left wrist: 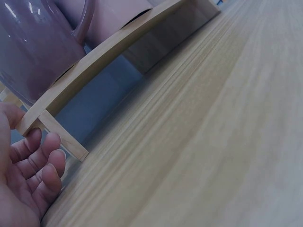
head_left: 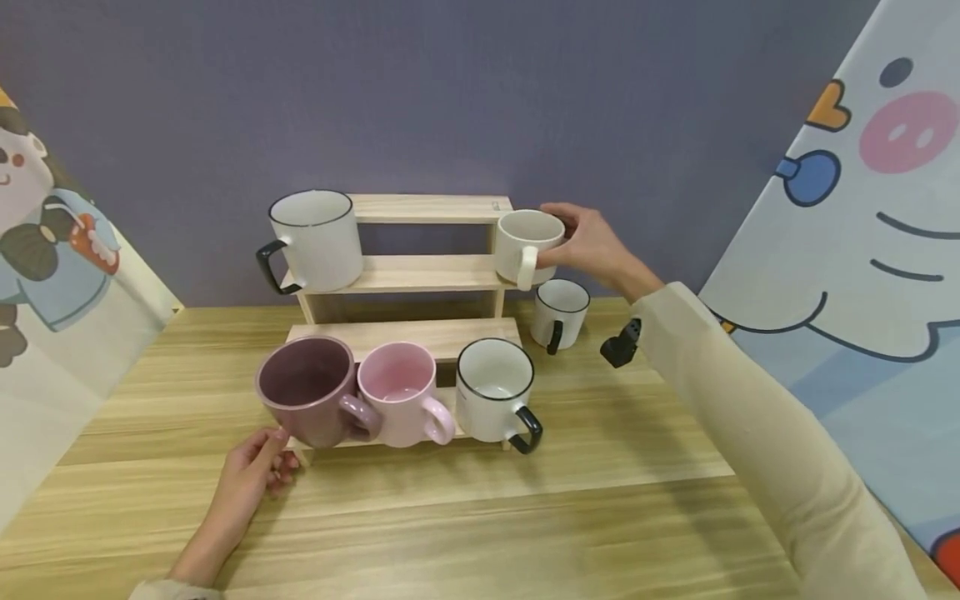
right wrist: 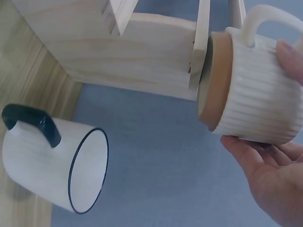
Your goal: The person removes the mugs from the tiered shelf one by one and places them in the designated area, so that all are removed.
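Observation:
My right hand [head_left: 596,246] grips a white ribbed mug [right wrist: 267,90] at the right end of the middle shelf of a wooden rack [head_left: 427,271]. Its thumb is by the mug's handle, fingers round the far side. The mug's tan base is close to the shelf edge; whether it bears weight there I cannot tell. At the lower left, my left hand [head_left: 251,471] pinches the front corner of the bottom shelf [left wrist: 45,106], thumb above and a finger beneath. Just over that hand stands a purple mug [head_left: 307,400], beside a pink mug [head_left: 401,396].
A white mug with black rim and handle [head_left: 491,392] stands on the bottom shelf's right side. A larger one [head_left: 322,242] occupies the middle shelf's left end. A small black-handled mug [head_left: 558,312] stands on the table [head_left: 600,533] right of the rack, below my right hand.

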`<state>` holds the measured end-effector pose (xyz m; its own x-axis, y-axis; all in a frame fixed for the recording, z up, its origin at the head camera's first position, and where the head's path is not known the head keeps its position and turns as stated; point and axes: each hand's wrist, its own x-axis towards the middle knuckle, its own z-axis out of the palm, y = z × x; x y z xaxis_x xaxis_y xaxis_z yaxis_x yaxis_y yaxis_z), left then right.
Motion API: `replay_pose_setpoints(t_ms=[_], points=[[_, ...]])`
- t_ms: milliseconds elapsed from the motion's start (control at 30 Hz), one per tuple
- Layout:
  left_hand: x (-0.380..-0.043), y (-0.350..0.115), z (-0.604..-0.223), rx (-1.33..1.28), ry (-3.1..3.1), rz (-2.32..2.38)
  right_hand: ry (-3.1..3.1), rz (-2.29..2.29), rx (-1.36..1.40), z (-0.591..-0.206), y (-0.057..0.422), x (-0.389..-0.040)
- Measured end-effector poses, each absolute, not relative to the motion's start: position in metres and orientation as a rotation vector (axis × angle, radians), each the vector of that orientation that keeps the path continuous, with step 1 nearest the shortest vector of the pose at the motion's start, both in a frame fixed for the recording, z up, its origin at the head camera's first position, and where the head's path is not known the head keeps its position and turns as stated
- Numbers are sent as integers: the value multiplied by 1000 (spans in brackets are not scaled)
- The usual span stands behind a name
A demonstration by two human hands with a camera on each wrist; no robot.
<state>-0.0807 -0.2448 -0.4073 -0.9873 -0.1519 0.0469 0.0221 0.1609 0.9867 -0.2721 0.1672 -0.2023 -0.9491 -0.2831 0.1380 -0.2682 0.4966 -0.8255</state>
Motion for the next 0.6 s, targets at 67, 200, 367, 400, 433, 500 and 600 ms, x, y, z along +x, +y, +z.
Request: replay_pose_setpoints(t_ms=[67,200,367,400,433,500,600], points=[[-81,-245,-408,124,-2291,-1943,2712,-1488,-477,-203,172,-272],[-82,-246,-409,119,-2302,-1928,2728,-1500,-449,-204,181,-272],[-82,-246,-409,101,-2300,-1938,2760,-1481,-425,-206,192,-271],[-82,-246,-409,100,-2297,-1941,2760,-1481,-421,-207,194,-271],[-82,-246,-409,96,-2297,-1943,2758,-1481,-418,-208,196,-271],[-81,-246,-408,94,-2292,-1945,2751,-1481,-410,-210,199,-270],[-81,-246,-408,88,-2283,-1956,2735,-1496,-379,-215,205,-270]])
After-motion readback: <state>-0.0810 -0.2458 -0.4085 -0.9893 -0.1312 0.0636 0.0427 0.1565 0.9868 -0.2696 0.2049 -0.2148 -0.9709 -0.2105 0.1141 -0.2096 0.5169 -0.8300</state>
